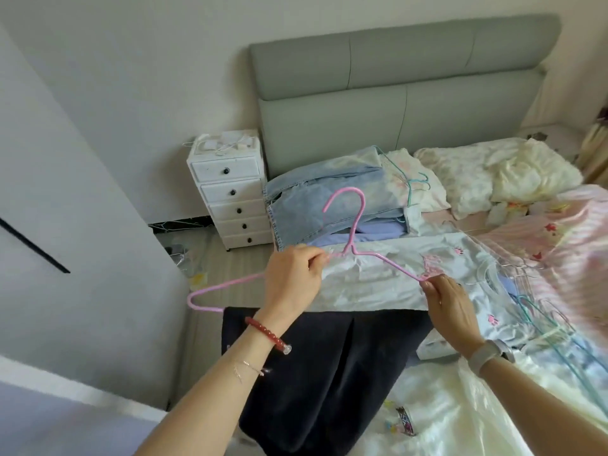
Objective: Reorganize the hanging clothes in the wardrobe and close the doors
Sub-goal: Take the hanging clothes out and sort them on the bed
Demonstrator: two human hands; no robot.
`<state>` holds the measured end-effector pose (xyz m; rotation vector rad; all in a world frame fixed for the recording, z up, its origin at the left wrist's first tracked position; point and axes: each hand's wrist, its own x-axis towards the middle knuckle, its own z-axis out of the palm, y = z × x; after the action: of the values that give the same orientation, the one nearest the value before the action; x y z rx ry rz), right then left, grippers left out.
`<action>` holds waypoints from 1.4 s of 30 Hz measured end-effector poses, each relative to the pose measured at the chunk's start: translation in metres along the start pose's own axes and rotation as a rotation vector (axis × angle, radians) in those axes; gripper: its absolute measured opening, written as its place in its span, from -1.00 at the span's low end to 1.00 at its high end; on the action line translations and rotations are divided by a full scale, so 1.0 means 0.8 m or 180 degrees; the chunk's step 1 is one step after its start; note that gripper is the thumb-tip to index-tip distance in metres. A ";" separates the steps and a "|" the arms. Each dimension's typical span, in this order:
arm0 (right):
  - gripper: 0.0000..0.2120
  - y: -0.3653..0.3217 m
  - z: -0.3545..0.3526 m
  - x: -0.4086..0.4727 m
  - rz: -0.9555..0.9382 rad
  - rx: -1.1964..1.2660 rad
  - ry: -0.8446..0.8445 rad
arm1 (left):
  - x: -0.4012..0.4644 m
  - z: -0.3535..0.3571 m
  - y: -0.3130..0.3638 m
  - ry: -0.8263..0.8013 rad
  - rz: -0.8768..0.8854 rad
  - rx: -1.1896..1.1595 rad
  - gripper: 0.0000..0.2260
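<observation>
A pink wire hanger (353, 222) is held up over the bed, hook upward. My left hand (291, 281) grips its left shoulder wire. My right hand (444, 299) pinches the right end of the hanger together with the edge of a pale printed garment (371, 278) lying on the bed. A dark garment (316, 373) hangs over the bed's near edge below my hands. Folded jeans (316, 199) and a lilac piece are stacked near the headboard. Several loose wire hangers (539, 311) lie on the bedding at the right.
A white drawer unit (230, 189) stands left of the grey headboard (394, 80). A white panel (65, 209) with a dark handle fills the left side. Pillows and pink bedding (559, 232) cover the right. A narrow floor strip holds small clutter.
</observation>
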<state>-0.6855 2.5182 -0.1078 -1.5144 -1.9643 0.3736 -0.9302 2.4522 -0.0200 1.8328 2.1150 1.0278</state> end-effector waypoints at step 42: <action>-0.75 0.259 0.315 0.532 0.1870 0.0753 0.0702 | 0.432 0.500 -0.289 -0.1473 -0.0294 0.1379 -0.49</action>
<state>-0.7479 3.0189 -0.2904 -1.8602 -1.2324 0.6266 -0.9856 2.9228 -0.3492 1.8817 2.2008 0.0952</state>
